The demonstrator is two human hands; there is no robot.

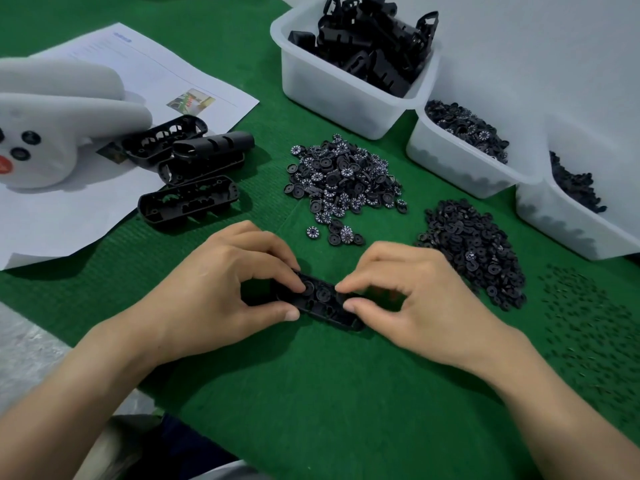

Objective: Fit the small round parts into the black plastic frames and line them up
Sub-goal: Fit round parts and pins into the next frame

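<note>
I have one frame (322, 301) flat on the green mat (311, 393) right in front of me, and both hands are on it: my left hand (221, 289) pinches its left end between thumb and fingers, with a fingertip pressing down on a disc inside, and my right hand (415, 299) pinches the right end the same way. At least two discs (323, 293) look seated in the middle pockets; my fingers hide the ends, so I cannot tell if every pocket is filled or if the numbers line up. I judge this frame to be partway or nearly loaded, with the lining-up not yet finished. Four more frames (188, 199) lie together to my left, partly on a paper sheet (194, 81); I cannot tell whether they hold discs. Plenty is left: a pile of numbered discs (343, 178) sits just beyond my hands, a pile of plain ones (474, 251) lies to the right, and the bin (349, 88) at the back is heaped with frames.
</note>
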